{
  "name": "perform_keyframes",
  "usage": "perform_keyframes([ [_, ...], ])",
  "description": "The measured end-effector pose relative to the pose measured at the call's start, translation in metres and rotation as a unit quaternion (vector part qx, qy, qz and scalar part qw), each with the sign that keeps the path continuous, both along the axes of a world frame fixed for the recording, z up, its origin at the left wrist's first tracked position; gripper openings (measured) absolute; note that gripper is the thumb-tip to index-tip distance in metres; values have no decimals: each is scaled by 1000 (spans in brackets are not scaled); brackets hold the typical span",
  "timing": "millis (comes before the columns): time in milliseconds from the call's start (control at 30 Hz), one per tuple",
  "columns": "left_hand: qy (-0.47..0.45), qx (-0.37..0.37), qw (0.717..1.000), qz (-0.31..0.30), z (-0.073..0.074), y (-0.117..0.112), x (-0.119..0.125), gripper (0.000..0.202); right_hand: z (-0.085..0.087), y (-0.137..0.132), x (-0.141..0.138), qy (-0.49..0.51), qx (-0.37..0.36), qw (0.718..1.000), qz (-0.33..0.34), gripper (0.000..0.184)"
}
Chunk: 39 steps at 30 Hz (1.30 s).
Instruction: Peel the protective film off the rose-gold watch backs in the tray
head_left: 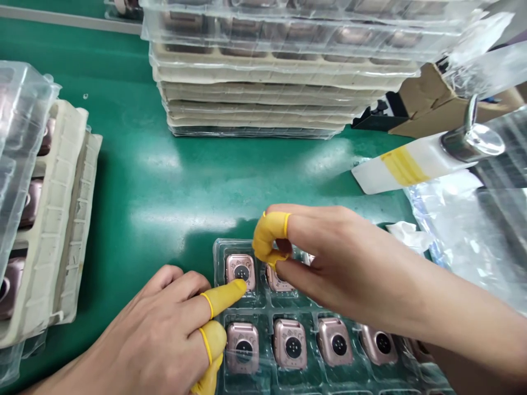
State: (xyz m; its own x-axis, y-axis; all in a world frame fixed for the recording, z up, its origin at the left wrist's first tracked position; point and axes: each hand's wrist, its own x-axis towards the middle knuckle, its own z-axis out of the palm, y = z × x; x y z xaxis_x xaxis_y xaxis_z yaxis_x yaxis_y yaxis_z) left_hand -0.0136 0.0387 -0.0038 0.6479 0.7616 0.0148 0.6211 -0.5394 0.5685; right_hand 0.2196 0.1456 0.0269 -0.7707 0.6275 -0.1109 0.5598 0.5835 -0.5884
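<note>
Plastic tray (pixel 219 258): watches (pixel 290 344) seated inside; finished and outstanding indistinguishable. Left hand (pixel 164 323), index extended onto tray's far-left watch (pixel 239 265), gripping nothing visible; right hand (pixel 329 252), fingers nearly pinched over neighbouring watch (pixel 280 281), hold unconfirmed.

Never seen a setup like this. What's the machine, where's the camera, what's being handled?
No machine here: just a person's left hand and right hand, with yellow covers on some fingers. The single picture comes from a camera worn on the head, looking forward and down.

On the green table lies a clear tray of pink watch bodies, backs up. The left index fingertip is at the corner watch, touching or just above it. The right thumb and index finger curl together over the next watch; whether they hold anything is hidden.

Around them: a tall tray stack, more trays at left, and a white bottle.
</note>
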Motion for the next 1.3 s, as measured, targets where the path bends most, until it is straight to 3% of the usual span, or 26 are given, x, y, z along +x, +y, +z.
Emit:
perform_keyframes([
  [233, 7, 10, 1000, -6, -3, 2, 2, 5, -12, -20, -10, -127, 23, 991, 25, 10],
  [433, -14, -15, 1000, 12, 5, -3, -3, 12, -14, -20, -19, -153, 23, 988, 11, 14],
  [633, -55, -6, 998, 17, 4, -6, -6, 14, -13, -26, -2, -58, 11, 997, -46, 20],
  [767, -120, -10, 992, 35, 1, -10, -10, 14, -2, -51, 18, 30, -2, 994, -106, 17],
  [900, -152, -59, 985, 54, 8, -11, -9, 15, 6, -87, 19, 49, -24, 994, -94, 51],
  [933, -146, -76, 985, 57, 11, -11, -8, 15, 5, -95, 17, 56, -36, 994, -88, 49],
  [1067, -120, -163, 975, 88, 19, -8, -8, 16, -1, -108, 7, 99, -54, 990, -88, 10],
  [1133, -132, -186, 968, 106, 21, -7, -10, 21, -2, -106, 6, 108, -49, 989, -89, 14],
  [1233, -163, -224, 952, 126, 22, -6, -11, 54, 0, -103, 10, 100, -73, 987, -98, 25],
  [1300, -179, -283, 933, 129, 22, -7, -9, 56, 2, -102, 14, 98, -102, 984, -106, 31],
])
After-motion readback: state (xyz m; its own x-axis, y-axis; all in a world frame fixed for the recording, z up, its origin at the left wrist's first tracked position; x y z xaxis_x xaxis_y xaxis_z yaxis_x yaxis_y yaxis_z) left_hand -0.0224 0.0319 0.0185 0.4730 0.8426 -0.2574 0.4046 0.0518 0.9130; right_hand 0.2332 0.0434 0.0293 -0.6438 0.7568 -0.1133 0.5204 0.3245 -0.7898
